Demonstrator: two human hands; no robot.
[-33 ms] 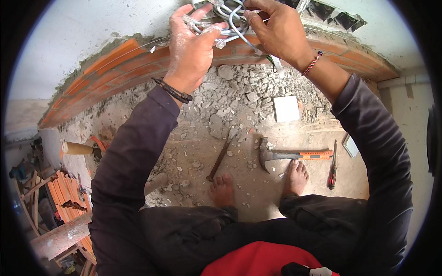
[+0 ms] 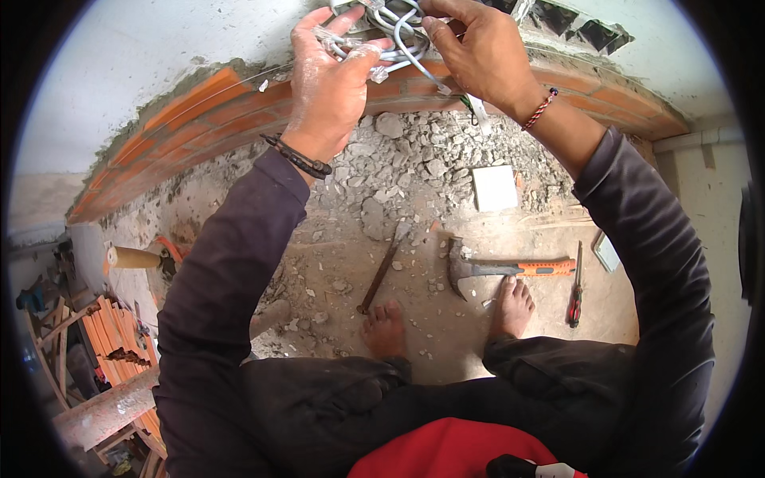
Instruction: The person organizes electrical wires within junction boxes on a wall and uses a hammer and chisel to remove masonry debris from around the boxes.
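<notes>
At the wall in front of me is a looped bundle of grey-white cable (image 2: 408, 49) with clear plugs on several ends. My left hand (image 2: 328, 92), dusted white, is closed around the left side of the coils with thumb and fingers. My right hand (image 2: 488, 60) pinches the right side of the same bundle; its fingertips are partly hidden at the upper edge. A white tag-like strip (image 2: 479, 110) hangs just below the right hand. Behind the cables, exposed orange brick (image 2: 207, 99) runs along the wall.
Rubble (image 2: 390, 159) covers the floor below the wall. A white square plate (image 2: 496, 189), a chisel (image 2: 381, 275), a hammer (image 2: 510, 269) and a screwdriver (image 2: 575, 295) lie near my bare feet. Openings (image 2: 602, 36) are cut in the wall at upper right. Stacked orange bricks (image 2: 119, 334) stand at left.
My left hand has shifted very slightly, with small movement in the coils. My right hand keeps its place.
</notes>
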